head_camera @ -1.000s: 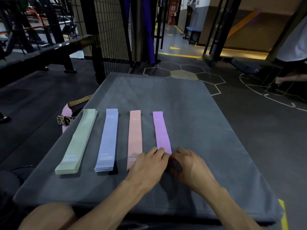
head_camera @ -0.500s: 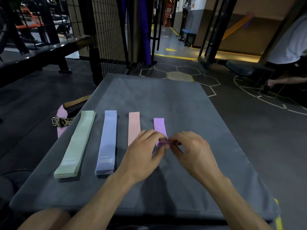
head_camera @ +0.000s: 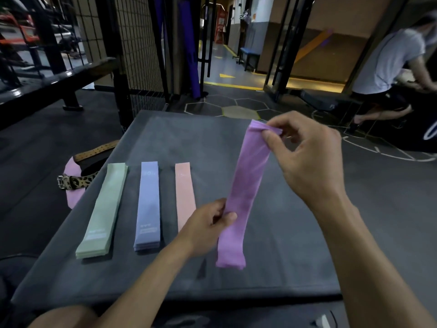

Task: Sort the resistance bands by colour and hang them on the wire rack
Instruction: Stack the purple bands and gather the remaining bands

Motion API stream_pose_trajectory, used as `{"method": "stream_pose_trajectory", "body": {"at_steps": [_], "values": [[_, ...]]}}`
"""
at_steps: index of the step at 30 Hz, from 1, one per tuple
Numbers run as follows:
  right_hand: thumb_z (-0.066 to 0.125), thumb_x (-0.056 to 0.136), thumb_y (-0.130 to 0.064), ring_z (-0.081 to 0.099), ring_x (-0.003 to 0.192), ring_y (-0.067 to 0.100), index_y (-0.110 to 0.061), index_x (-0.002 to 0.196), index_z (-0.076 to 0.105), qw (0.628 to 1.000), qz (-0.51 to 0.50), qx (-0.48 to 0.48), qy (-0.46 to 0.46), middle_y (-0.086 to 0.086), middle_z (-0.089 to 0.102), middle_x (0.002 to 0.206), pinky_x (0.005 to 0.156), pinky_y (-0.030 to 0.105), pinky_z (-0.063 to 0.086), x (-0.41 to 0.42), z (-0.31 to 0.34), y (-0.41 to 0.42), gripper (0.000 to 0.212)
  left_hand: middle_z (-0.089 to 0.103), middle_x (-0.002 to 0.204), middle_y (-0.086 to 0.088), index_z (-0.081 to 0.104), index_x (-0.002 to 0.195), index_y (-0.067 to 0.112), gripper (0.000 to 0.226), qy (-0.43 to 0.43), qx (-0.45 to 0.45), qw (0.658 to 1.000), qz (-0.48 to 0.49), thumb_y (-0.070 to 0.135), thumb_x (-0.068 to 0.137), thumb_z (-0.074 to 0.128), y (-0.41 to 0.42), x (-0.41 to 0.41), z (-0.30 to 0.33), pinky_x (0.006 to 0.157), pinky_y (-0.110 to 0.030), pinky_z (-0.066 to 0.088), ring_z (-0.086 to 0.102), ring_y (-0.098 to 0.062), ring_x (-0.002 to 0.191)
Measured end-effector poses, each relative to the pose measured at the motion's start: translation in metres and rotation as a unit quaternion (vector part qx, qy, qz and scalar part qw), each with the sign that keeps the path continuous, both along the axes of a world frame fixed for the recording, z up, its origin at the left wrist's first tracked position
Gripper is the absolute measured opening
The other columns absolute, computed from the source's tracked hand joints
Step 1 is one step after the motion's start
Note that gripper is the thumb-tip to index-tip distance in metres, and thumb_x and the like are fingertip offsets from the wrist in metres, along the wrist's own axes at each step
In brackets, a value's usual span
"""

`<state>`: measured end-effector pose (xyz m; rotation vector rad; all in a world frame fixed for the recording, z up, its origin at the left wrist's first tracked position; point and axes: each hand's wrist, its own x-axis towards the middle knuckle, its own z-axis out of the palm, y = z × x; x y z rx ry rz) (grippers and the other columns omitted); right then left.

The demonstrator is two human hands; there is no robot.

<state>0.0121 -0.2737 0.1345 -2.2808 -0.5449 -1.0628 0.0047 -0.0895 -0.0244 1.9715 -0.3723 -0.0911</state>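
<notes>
While aloft — purple band (head_camera: 246, 185) between right fingers (head_camera: 269, 138) and left fingers (head_camera: 230, 216).

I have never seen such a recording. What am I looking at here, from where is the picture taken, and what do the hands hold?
No machine here: a person wears a camera on the head, looking down at their own hands. The right hand pinches the top of a purple band, and the left hand grips it lower down, lifted above a grey mat. On the mat lie a green band, a blue band and a pink band, side by side.
</notes>
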Motion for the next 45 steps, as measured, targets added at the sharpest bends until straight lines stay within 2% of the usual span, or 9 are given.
{"method": "stream_pose_trajectory", "body": {"at_steps": [5,8,17,20,24,29,36,41,45], "values": [[0.071,0.090,-0.021,0.065,0.074,0.007,-0.021,0.096,0.074,0.996,-0.034,0.072,0.027,-0.013,0.070,0.082,0.071,0.026,0.054,0.010,-0.006,-0.010,0.006,0.072,0.085,0.005,0.066,0.093,0.022,0.022,0.038,0.041,0.998,-0.009,0.039,0.101,0.055,-0.002,-0.014,-0.013,0.076,-0.038,0.054,0.068,-0.018,0.080],[0.070,0.090,-0.023,0.065,0.074,0.005,-0.023,0.095,0.074,0.992,-0.066,0.090,0.051,-0.013,0.070,0.081,0.071,0.026,0.055,0.016,-0.012,-0.018,0.007,0.054,0.064,0.016,0.057,0.078,0.024,0.028,0.055,0.052,0.997,0.000,0.038,0.102,0.054,0.001,-0.021,-0.018,0.060,-0.023,0.039,0.047,-0.005,0.059],[0.072,0.087,-0.025,0.067,0.072,0.009,-0.025,0.091,0.074,0.972,-0.139,0.146,0.120,-0.008,0.071,0.077,0.070,0.031,0.058,0.037,-0.029,-0.046,0.005,0.059,0.049,0.017,0.061,0.083,0.010,0.020,0.111,0.031,0.993,0.030,0.018,0.102,0.058,0.004,-0.033,-0.014,0.049,-0.009,0.037,0.055,0.003,0.044],[0.073,0.086,-0.026,0.068,0.072,0.013,-0.025,0.089,0.074,0.966,-0.152,0.153,0.145,-0.007,0.071,0.075,0.071,0.031,0.057,0.040,-0.037,-0.052,0.004,0.063,0.053,0.012,0.061,0.085,0.010,0.018,0.128,0.019,0.990,0.055,0.021,0.099,0.063,0.006,-0.033,-0.011,0.049,-0.009,0.040,0.058,0.002,0.045],[0.073,0.085,-0.025,0.067,0.073,0.014,-0.023,0.089,0.075,0.961,-0.160,0.147,0.169,-0.009,0.069,0.073,0.070,0.029,0.054,0.042,-0.044,-0.055,0.004,0.073,0.073,-0.009,0.068,0.088,0.004,0.016,0.198,-0.018,0.980,0.021,0.020,0.094,0.071,0.010,-0.033,-0.008,0.060,-0.029,0.057,0.067,-0.020,0.059],[0.076,0.083,-0.025,0.068,0.072,0.013,-0.025,0.087,0.075,0.957,-0.157,0.138,0.200,-0.011,0.069,0.072,0.069,0.033,0.057,0.042,-0.052,-0.060,0.003,0.069,0.071,-0.009,0.075,0.087,0.005,0.012,0.254,-0.061,0.965,-0.011,0.016,0.090,0.074,0.017,-0.035,-0.003,0.065,-0.031,0.058,0.064,-0.021,0.063],[0.078,0.080,-0.018,0.060,0.058,0.002,-0.022,0.079,0.074,0.957,-0.029,0.157,0.241,-0.012,0.068,0.063,0.060,0.020,0.049,0.018,-0.062,-0.046,0.006,0.072,0.074,-0.014,0.056,0.116,0.003,0.038,0.294,-0.197,0.935,0.032,0.011,0.085,0.076,0.016,-0.033,0.015,0.058,-0.031,0.058,0.063,-0.021,0.056],[0.081,0.081,-0.020,0.065,0.062,0.004,-0.019,0.079,0.074,0.954,0.097,0.053,0.279,-0.008,0.071,0.070,0.062,0.023,0.053,-0.013,-0.084,-0.020,0.008,0.072,0.077,-0.015,0.056,0.113,0.006,0.044,0.293,-0.273,0.914,0.068,0.017,0.077,0.079,0.012,-0.028,0.019,0.056,-0.029,0.057,0.063,-0.020,0.057],[0.082,0.080,-0.015,0.067,0.068,0.003,-0.020,0.079,0.075,0.940,0.159,0.004,0.302,-0.012,0.071,0.072,0.063,0.015,0.048,-0.027,-0.098,-0.005,0.009,0.073,0.083,-0.018,0.060,0.112,0.009,0.035,0.292,-0.286,0.907,0.103,0.015,0.083,0.078,0.010,-0.024,0.016,0.057,-0.026,0.057,0.065,-0.024,0.066]]}}
